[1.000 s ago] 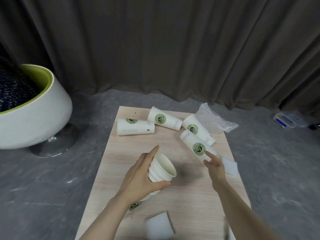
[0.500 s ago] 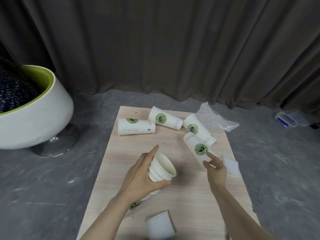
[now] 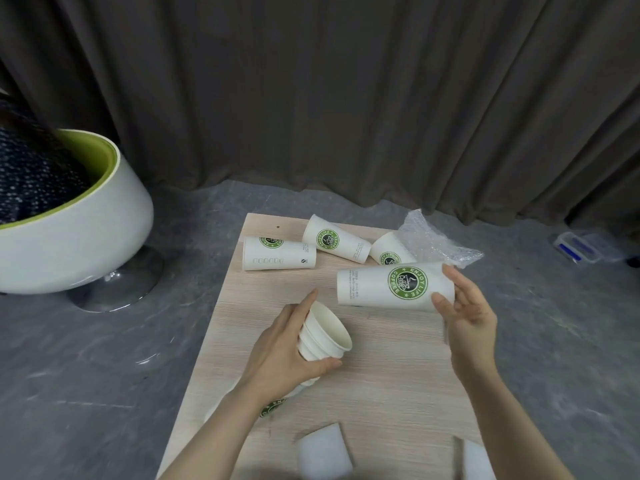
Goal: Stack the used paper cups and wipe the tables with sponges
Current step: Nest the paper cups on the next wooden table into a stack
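Note:
My left hand (image 3: 281,351) grips a stack of nested white paper cups (image 3: 325,336), its open mouth tilted up and to the right. My right hand (image 3: 465,313) holds a single white cup with a green logo (image 3: 391,285) sideways above the wooden table (image 3: 388,386), its base pointing left toward the stack. Three more cups lie on their sides at the far end: one on the left (image 3: 278,253), one in the middle (image 3: 334,239), one partly hidden on the right (image 3: 389,252). A white sponge (image 3: 323,452) lies at the near edge, another (image 3: 476,459) at the near right.
A crumpled clear plastic bag (image 3: 434,242) sits at the table's far right corner. A white and green round chair (image 3: 65,220) stands on the grey floor to the left. A dark curtain hangs behind. A small plastic box (image 3: 578,245) lies on the floor at right.
My right hand has picked up the cup that lay on the table near it and lifted it, turning it sideways. The left hand with the stack has stayed put.

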